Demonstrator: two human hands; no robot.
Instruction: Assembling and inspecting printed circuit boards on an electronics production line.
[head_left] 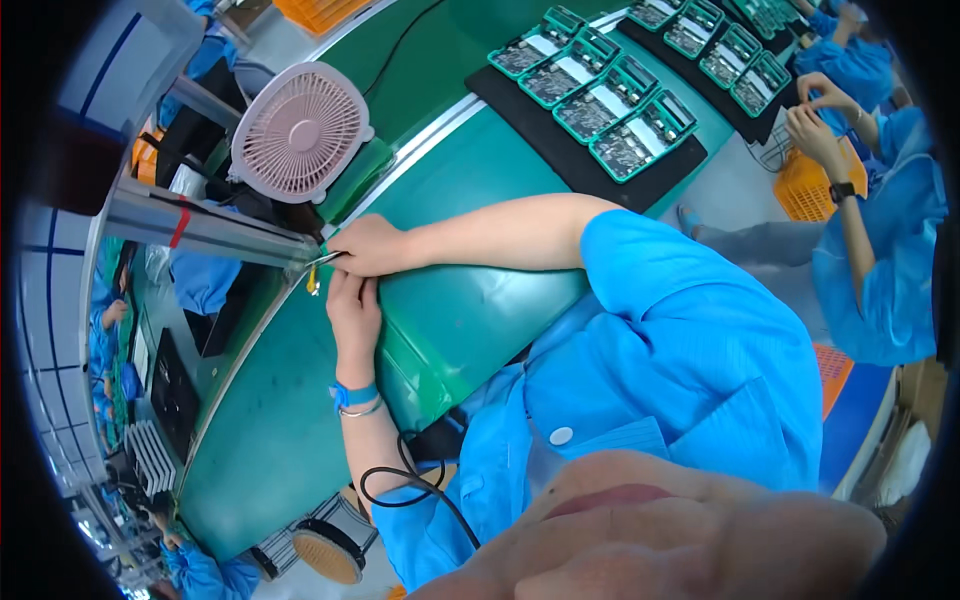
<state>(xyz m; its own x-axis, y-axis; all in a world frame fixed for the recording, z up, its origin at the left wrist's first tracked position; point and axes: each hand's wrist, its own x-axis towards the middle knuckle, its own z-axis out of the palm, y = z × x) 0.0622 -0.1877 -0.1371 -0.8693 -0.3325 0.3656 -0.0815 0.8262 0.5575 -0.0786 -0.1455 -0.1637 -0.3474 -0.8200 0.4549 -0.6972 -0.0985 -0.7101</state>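
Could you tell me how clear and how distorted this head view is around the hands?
Head view: strong fisheye bend, the green table edge curving, black vignette at the rim; even light with soft glare on the table; left hand and right hand fairly sharp, the small yellow part between them tiny; a blurred face fills the lower edge.

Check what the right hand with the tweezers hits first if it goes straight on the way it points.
Probably the grey metal rail at the edge of the bench: the right hand aims its tweezers left at it, tips almost there. Depth is unclear.
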